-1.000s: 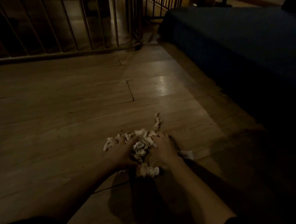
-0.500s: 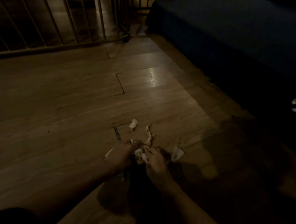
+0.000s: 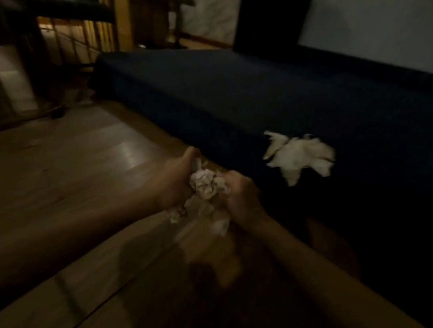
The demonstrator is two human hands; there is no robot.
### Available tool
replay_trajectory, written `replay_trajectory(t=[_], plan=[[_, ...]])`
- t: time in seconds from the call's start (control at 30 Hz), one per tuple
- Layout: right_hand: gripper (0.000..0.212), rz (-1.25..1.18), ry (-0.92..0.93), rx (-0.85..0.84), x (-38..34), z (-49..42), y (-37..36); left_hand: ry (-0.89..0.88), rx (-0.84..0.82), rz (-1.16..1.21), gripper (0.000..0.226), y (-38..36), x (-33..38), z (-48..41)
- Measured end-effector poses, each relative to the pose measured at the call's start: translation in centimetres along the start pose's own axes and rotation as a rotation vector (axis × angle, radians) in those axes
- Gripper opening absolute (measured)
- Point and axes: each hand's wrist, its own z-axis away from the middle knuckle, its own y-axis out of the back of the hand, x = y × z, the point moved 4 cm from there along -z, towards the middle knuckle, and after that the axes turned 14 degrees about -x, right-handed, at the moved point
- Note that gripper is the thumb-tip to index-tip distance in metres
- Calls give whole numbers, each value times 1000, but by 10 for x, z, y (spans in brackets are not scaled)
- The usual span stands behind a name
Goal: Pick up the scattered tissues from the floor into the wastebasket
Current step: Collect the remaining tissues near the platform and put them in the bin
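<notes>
A bunch of crumpled white tissues point(image 3: 207, 185) is pressed between my left hand point(image 3: 175, 181) and my right hand point(image 3: 241, 199), lifted above the wooden floor. A few blurred pieces point(image 3: 205, 222) hang or fall below the bunch. To the right, a pale crumpled mass point(image 3: 301, 154) shows against the dark side of the blue mattress; it may be tissues or a bag lining. I cannot make out a wastebasket in the dark.
A low dark blue mattress point(image 3: 244, 87) fills the right and far side. A railing with bars point(image 3: 64, 30) and a dark chair stand at far left. The wooden floor point(image 3: 64, 165) stretches to the left.
Both hands have lifted the gathered tissues off the floor and swung them right, toward the mattress. The view has risen and turned right with them.
</notes>
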Motion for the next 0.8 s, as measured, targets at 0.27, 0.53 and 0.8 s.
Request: replay_trajectory(t=[0.27,0.53,0.8], plan=[[16,53,-301,234,85,139,214,-443,-186,50,42,-30,248,-88],[17,142,-734,307,180,265,264,-689,-377,-31,42,-159,392,-111],[12,47,-1173,78,213,307,276,-793,-528,51,84,-202,440,-107]])
